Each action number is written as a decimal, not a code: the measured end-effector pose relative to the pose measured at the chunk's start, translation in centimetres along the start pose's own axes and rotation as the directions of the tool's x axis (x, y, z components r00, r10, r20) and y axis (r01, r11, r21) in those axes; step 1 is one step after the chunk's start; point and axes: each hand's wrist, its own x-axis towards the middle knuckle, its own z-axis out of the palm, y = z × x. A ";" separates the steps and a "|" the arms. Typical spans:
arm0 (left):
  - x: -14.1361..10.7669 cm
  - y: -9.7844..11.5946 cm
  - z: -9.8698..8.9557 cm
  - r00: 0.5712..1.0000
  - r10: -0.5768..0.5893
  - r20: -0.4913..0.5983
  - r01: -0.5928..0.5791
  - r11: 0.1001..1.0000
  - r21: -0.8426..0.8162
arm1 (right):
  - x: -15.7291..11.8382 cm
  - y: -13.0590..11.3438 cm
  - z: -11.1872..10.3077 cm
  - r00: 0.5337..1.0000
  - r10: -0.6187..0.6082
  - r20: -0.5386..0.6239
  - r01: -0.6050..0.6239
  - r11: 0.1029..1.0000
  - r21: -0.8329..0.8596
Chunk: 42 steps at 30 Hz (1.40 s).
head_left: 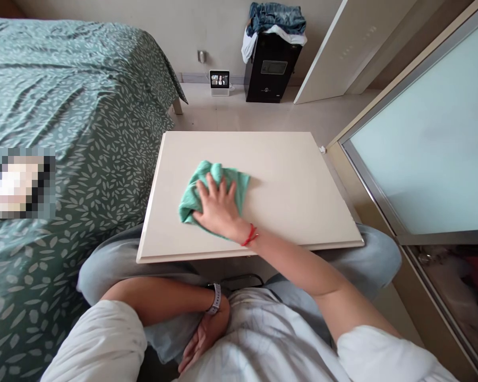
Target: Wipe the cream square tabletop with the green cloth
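Note:
A crumpled green cloth (193, 193) lies on the left half of a cream tabletop (295, 180). My right hand (219, 209) presses it down from above, fingers spread over the folds and thumb tucked against a bunched edge. A red string bracelet circles that wrist. My left hand (205, 339) rests in my lap against my shirt, below the table's near edge. Its fingers are loosely stretched, with nothing visible in them. On the left wrist is a pale-strapped watch (215, 300).
A bed (115, 122) with a green leaf-patterned cover stands at the left. Past the table are a small screen device (220, 82) and a black cabinet (269, 71) with folded jeans (276, 18) on top. A frosted sliding door (430, 122) borders the right.

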 end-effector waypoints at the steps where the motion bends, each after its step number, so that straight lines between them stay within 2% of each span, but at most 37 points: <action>1: -0.1 -0.4 -0.1 0.999 0.038 0.022 -0.039 0.997 0.060 | 0.3 -1.9 0.2 0.998 -0.060 0.036 0.060 0.998 0.008; 4: -0.5 -1.9 0.1 0.978 0.182 0.102 -0.206 0.926 0.316 | 0.8 -6.1 1.0 0.963 -0.259 0.078 0.260 0.966 0.009; 7: -0.9 -3.0 0.3 0.974 0.212 0.081 -0.227 0.914 0.337 | 0.9 -7.6 1.9 0.882 -0.463 0.084 0.467 0.884 -0.019; 10: -1.0 -3.3 0.2 0.968 0.220 0.121 -0.250 0.895 0.371 | 0.7 -6.6 2.2 0.809 -0.579 0.100 0.583 0.812 -0.015; 11: -0.9 -3.2 0.2 0.963 0.231 0.138 -0.266 0.893 0.363 | 0.6 -5.8 2.1 0.801 -0.590 0.100 0.593 0.805 -0.003; 13: -0.7 -2.9 0.1 0.973 0.210 0.093 -0.227 0.946 0.233 | 0.3 -3.8 1.6 0.811 -0.577 0.093 0.578 0.816 0.019; 15: -0.5 -2.4 0.0 0.991 0.132 0.013 -0.132 0.988 0.083 | -0.2 -1.1 0.9 0.850 -0.519 0.092 0.519 0.854 0.025; 18: -0.2 -1.4 -0.1 0.999 0.048 0.015 -0.048 0.998 0.043 | -1.8 3.9 -0.6 0.923 -0.373 0.090 0.374 0.927 0.008; 21: -0.2 -0.5 0.0 1.000 -0.011 0.012 0.012 0.999 -0.042 | -4.4 10.0 -2.1 0.981 -0.184 0.056 0.186 0.982 -0.036; 23: -0.3 -0.1 0.3 0.998 -0.051 -0.024 0.047 0.992 -0.113 | -6.8 14.4 -2.9 0.999 -0.031 0.008 0.031 0.996 -0.085; 26: -0.4 0.4 0.8 0.992 -0.092 -0.088 0.075 0.981 -0.181 | -11.0 20.2 -3.6 0.976 0.194 -0.102 -0.208 0.966 -0.156; 28: -0.3 0.7 0.9 0.988 -0.104 -0.116 0.081 0.979 -0.187 | -13.9 23.1 -3.7 0.926 0.325 -0.193 -0.358 0.917 -0.175; 30: -0.1 1.0 0.8 0.991 -0.093 -0.093 0.080 0.988 -0.135 | -16.2 24.6 -3.5 0.853 0.444 -0.273 -0.492 0.859 -0.140; 33: 0.1 1.2 1.1 0.995 -0.077 -0.068 0.074 0.996 -0.041 | -17.9 24.3 -2.8 0.743 0.575 -0.342 -0.624 0.781 -0.043; 35: 0.1 1.1 1.6 0.983 -0.100 -0.156 0.088 0.992 -0.086 | -17.8 23.0 -2.1 0.703 0.605 -0.373 -0.658 0.753 -0.019; 36: 0.1 1.1 1.9 0.970 -0.131 -0.204 0.106 0.986 -0.129 | -17.5 22.0 -1.8 0.700 0.599 -0.389 -0.657 0.754 -0.020; 38: -0.1 0.9 2.4 0.958 -0.168 -0.232 0.123 0.973 -0.196 | -16.4 19.7 -1.0 0.731 0.548 -0.406 -0.612 0.790 -0.036; 42: -0.4 0.4 2.0 0.980 -0.130 -0.150 0.097 0.973 -0.208 | -13.2 13.7 0.4 0.870 0.358 -0.338 -0.402 0.913 -0.068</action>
